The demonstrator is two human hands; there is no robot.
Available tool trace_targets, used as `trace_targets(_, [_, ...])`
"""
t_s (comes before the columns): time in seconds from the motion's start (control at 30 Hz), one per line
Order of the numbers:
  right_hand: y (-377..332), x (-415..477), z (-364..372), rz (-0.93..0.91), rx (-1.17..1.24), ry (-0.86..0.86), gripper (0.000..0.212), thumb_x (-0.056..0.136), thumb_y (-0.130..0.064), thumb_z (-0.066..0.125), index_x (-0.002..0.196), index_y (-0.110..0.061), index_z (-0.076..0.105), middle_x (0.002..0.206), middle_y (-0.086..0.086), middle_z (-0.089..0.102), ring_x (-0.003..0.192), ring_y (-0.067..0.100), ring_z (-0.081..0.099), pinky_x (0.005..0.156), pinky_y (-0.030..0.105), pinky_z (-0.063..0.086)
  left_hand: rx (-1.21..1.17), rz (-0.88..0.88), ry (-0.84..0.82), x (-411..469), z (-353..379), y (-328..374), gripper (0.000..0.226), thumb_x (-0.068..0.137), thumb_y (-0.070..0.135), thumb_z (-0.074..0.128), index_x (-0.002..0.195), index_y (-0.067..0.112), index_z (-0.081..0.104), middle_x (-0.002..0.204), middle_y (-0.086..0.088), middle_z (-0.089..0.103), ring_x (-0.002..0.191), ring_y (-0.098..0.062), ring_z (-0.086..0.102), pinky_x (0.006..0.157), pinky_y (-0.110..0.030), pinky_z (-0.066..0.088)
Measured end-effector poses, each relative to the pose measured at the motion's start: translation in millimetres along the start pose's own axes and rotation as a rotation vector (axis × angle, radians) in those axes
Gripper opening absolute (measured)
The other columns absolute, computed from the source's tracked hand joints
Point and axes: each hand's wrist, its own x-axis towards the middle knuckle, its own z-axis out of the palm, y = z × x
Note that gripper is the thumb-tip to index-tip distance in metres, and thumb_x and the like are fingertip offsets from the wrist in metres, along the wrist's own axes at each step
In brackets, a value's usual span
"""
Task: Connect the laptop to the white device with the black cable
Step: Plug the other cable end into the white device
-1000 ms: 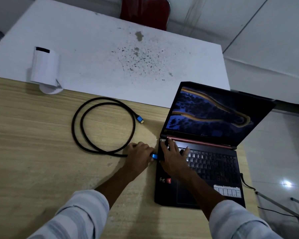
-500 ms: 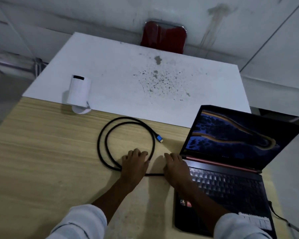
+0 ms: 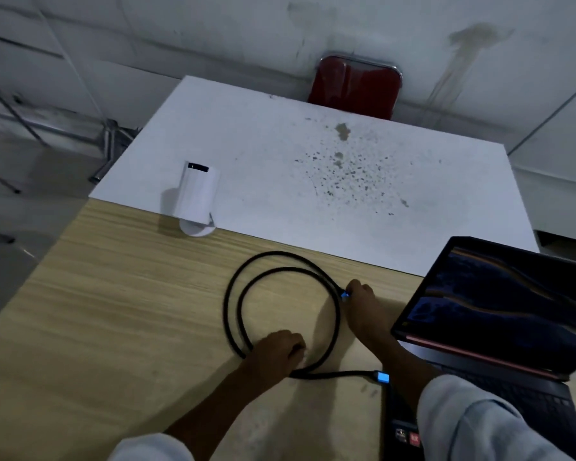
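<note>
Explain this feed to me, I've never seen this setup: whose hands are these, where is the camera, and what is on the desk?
There is no machine: a person wears one camera on the head, looking down at their own bare hands. The right hand pinches the free blue plug of the coiled black cable. The left hand rests on the coil's near side. The cable's other plug sits at the open laptop's left edge. The white device stands farther back, untouched, on the wooden desk.

No lettering can be read anywhere. Two small stickers [image 3: 407,436], one dark and one red, sit on the laptop [image 3: 499,331] at its near left corner, by the wooden table's near edge; their print is too blurred to make out.
</note>
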Motion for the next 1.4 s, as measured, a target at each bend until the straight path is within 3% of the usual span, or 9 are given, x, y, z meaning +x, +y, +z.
trace_targets(0.2, [-3.3, 20.2, -12.1, -0.056, -0.010, -0.021, 0.006, 0.096, -0.015, 0.047, 0.100, -0.017, 0.051, 0.099, 0.010, 0.051, 0.068, 0.028, 0.051, 0.060, 0.035, 0.046, 0.162, -0.202, 0.438, 15.3, -53.4, -28.6, 0.027, 0.092, 0.024, 0.056, 0.119, 0.022, 0.059, 0.117, -0.005, 0.059, 0.108, -0.024, 0.055, 0.090, -0.040, 0.050])
trace_targets(0.37, [-18.0, 32.6, -19.6, -0.035, 0.135, -0.067, 0.009, 0.097, -0.012, 0.047, 0.100, -0.016, 0.054, 0.082, 0.012, 0.060, 0.069, 0.029, 0.056, 0.061, 0.037, 0.048, 0.331, -0.471, 0.284, 9.7, -64.0, -51.5, 0.048, 0.091, 0.032, 0.058, 0.135, 0.023, 0.041, 0.133, -0.009, 0.048, 0.120, -0.029, 0.048, 0.094, -0.045, 0.045])
trace_targets(0.57, [-57.4, 40.6, -29.4, -0.142, 0.250, -0.093, 0.012, 0.096, -0.010, 0.053, 0.100, -0.015, 0.063, 0.078, 0.009, 0.063, 0.076, 0.034, 0.064, 0.062, 0.031, 0.042, 0.191, -0.497, 0.286, -3.8, -72.6, -62.7, 0.029, 0.083, 0.033, 0.059, 0.107, 0.019, 0.052, 0.113, -0.007, 0.057, 0.108, -0.029, 0.054, 0.085, -0.043, 0.050])
trace_targets(0.7, [-84.5, 45.1, -23.3, -0.297, 0.131, -0.147, 0.021, 0.094, -0.006, 0.052, 0.103, -0.017, 0.067, 0.082, 0.004, 0.059, 0.056, 0.005, 0.048, 0.049, 0.015, 0.033, 0.291, -0.412, 0.475, -14.0, -91.3, -70.6, 0.016, 0.084, 0.027, 0.059, 0.096, 0.017, 0.062, 0.099, -0.008, 0.062, 0.094, -0.031, 0.062, 0.074, -0.040, 0.051])
trace_targets(0.8, [-106.7, 42.5, -9.8, -0.380, 0.145, -0.221, 0.028, 0.093, 0.002, 0.049, 0.106, -0.012, 0.069, 0.085, 0.004, 0.055, 0.059, 0.009, 0.044, 0.053, 0.019, 0.033, 0.308, -0.245, 0.596, -11.1, -103.9, -68.6, 0.029, 0.084, 0.021, 0.060, 0.113, 0.020, 0.061, 0.108, -0.007, 0.061, 0.101, -0.029, 0.059, 0.079, -0.043, 0.051])
trace_targets(0.9, [-132.8, 36.9, 1.9, -0.414, 0.160, -0.242, 0.026, 0.095, -0.001, 0.049, 0.111, -0.010, 0.069, 0.093, 0.004, 0.055, 0.081, 0.019, 0.053, 0.069, 0.034, 0.048, 0.218, -0.165, 0.475, -3.3, -109.9, -66.1, 0.042, 0.093, 0.027, 0.054, 0.134, 0.025, 0.050, 0.128, -0.002, 0.058, 0.115, -0.025, 0.055, 0.091, -0.042, 0.048])
trace_targets(1.17, [-164.5, 25.9, 29.2, -0.294, 0.323, -0.325, 0.034, 0.098, -0.006, 0.047, 0.130, -0.011, 0.055, 0.099, 0.007, 0.064, 0.075, 0.019, 0.059, 0.067, 0.035, 0.054, 0.129, -0.336, 0.414, -10.4, -115.0, -101.8, 0.017, 0.093, 0.025, 0.059, 0.109, 0.030, 0.063, 0.104, -0.001, 0.062, 0.100, -0.023, 0.060, 0.079, -0.040, 0.054])
trace_targets(1.3, [-149.5, 21.4, 40.7, -0.247, -0.035, -0.017, 0.038, 0.094, -0.013, 0.048, 0.132, -0.014, 0.051, 0.123, 0.014, 0.060, 0.107, 0.032, 0.058, 0.086, 0.040, 0.049, 0.069, -0.453, 0.475, -16.4, -117.1, -113.8, 0.014, 0.095, 0.024, 0.053, 0.108, 0.019, 0.058, 0.109, -0.006, 0.059, 0.104, -0.027, 0.057, 0.078, -0.043, 0.052])
trace_targets(1.4, [-121.4, 17.5, 36.0, 0.030, -0.321, 0.077, 0.040, 0.089, -0.019, 0.052, 0.128, -0.011, 0.045, 0.125, 0.018, 0.049, 0.115, 0.038, 0.048, 0.093, 0.051, 0.043, 0.033, -0.497, 0.497, -19.7, -118.7, -118.3, 0.017, 0.096, 0.024, 0.052, 0.109, 0.016, 0.057, 0.111, -0.008, 0.059, 0.104, -0.028, 0.057, 0.080, -0.045, 0.053])
